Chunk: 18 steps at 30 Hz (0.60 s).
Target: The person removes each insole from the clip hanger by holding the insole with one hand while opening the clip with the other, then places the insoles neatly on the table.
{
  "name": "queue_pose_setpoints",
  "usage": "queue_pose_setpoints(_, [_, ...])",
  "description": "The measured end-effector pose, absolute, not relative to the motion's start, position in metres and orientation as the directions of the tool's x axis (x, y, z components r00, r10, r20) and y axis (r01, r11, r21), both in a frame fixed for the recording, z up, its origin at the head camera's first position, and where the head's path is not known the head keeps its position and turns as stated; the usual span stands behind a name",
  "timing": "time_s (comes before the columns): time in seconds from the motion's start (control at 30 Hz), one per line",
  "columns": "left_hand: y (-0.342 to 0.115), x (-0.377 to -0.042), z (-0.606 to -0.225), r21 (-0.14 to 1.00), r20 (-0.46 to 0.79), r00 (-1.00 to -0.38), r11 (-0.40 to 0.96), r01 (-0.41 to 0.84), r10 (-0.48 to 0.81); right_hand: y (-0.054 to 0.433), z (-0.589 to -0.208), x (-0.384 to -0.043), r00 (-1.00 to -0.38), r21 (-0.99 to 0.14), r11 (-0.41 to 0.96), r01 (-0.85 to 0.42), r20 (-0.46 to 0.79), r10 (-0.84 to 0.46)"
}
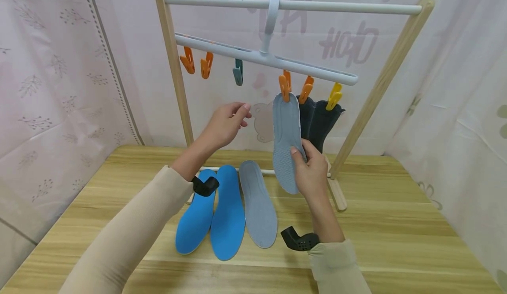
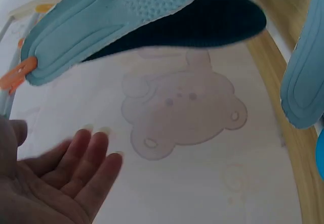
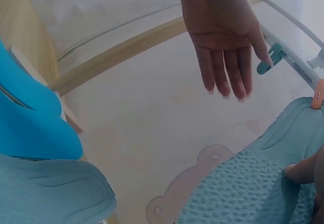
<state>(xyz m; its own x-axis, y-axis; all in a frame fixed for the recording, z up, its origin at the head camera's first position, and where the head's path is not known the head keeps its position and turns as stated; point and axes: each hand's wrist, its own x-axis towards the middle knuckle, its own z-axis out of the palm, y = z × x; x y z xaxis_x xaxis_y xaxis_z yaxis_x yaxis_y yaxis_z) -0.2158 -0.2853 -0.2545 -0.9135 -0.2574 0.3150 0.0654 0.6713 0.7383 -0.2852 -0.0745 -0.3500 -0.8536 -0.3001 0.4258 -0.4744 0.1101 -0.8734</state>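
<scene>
Sleeve (image 1: 130,237) foremost; left hand (image 1: 223,126) relaxed; right hand (image 1: 313,173) grips grey insole (image 1: 282,126), apparently being hung; bite of clip (image 1: 283,87) unclear; next, likely, testing it.

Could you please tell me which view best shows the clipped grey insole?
The head view: the grey insole shows nearly whole, end to end. Both wrist views show its clipped end but crop its lower part.
</scene>
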Motion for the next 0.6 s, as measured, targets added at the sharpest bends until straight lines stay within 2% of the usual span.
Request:
queue_pose_setpoints(0.13, [-0.279,-0.219,-0.253,0.724,0.296,-0.929,0.687,0.066,-0.222,-0.075,-0.349,-0.284,-0.859,-0.878,0.117,-0.463,0.412,-0.304])
queue_pose_setpoints(0.33, [-0.269,-0.227,-0.24,0.702,0.383,-0.907,0.693,0.164,-0.173,-0.076,-0.348,-0.282,-0.859,-0.88,0.12,-0.46,0.407,-0.311])
queue_pose_setpoints(0.6, [-0.258,-0.246,-0.223,0.761,0.423,-0.901,0.579,0.294,-0.099,-0.077,-0.349,-0.281,-0.861,-0.879,0.142,-0.454,0.393,-0.322])
